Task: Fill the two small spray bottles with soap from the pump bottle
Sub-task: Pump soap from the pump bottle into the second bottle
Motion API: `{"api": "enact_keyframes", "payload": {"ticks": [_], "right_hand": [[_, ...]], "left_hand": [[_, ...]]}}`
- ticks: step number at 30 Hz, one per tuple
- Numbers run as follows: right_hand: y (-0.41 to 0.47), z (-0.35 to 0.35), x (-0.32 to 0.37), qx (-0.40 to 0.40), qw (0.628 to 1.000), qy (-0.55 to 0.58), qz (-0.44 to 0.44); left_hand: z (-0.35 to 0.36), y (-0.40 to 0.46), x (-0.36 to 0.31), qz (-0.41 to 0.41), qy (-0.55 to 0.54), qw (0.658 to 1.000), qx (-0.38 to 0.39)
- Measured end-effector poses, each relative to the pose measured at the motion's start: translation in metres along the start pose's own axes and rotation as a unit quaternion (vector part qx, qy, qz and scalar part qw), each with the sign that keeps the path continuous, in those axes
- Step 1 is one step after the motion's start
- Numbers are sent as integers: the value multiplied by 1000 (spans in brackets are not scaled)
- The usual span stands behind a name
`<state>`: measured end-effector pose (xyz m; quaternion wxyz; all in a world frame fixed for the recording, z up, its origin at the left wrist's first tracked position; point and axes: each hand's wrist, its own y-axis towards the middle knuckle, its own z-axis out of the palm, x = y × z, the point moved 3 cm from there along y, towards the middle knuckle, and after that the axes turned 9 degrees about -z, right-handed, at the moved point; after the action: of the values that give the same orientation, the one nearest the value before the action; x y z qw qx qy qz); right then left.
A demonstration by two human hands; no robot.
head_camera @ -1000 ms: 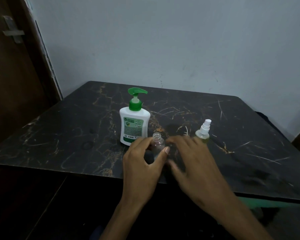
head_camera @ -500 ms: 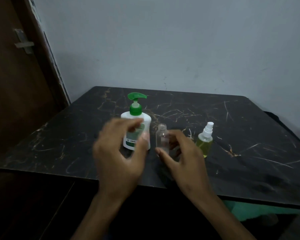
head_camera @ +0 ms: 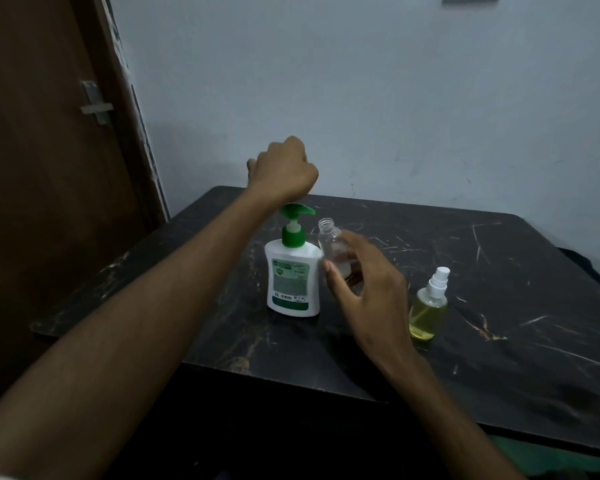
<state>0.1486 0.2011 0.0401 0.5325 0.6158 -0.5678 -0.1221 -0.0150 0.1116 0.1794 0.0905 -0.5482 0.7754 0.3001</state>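
The pump bottle [head_camera: 292, 271] stands upright on the black marble table [head_camera: 499, 306], its green spout pointing toward the open clear bottle [head_camera: 330, 245] held just beside it on the spout side. The right hand [head_camera: 364, 292] grips that clear bottle with thumb and fingers curled round its lower body, keeping its uncapped mouth a little below the spout tip and slightly off to the side. The left hand [head_camera: 283, 173] hangs above the pump head with its fingers curled and holding nothing; whether it touches the pump cannot be told, since the wrist hides the top of the green head. The step in hand looks like the first press of soap into the empty bottle. To do it well, the person should bring the narrow mouth directly under the spout tip before pressing, close enough that the soap cannot fall past the rim, and hold the bottle upright. The press is best made slowly and straight down, so the pump bottle does not tip or slide. Farther from the pump bottle, beyond the right hand, the capped spray bottle [head_camera: 427, 308] stands with yellow liquid inside, seemingly already filled, so this bottle is probably the last
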Motion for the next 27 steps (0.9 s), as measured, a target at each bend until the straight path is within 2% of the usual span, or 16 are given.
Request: {"api": "enact_keyframes", "payload": {"ticks": [5,12,27], "right_hand": [[5,1,-1,-14,1000,1,-26],[4,-3,-3,-25,999,-4,-27],[-18,-5,3,-35,999,27,2]], "left_hand": [[10,-2,-1,8,44,999,0],[23,-8,3,14,18,1000,-11],[28,-5,0,41,48,997,43]]}}
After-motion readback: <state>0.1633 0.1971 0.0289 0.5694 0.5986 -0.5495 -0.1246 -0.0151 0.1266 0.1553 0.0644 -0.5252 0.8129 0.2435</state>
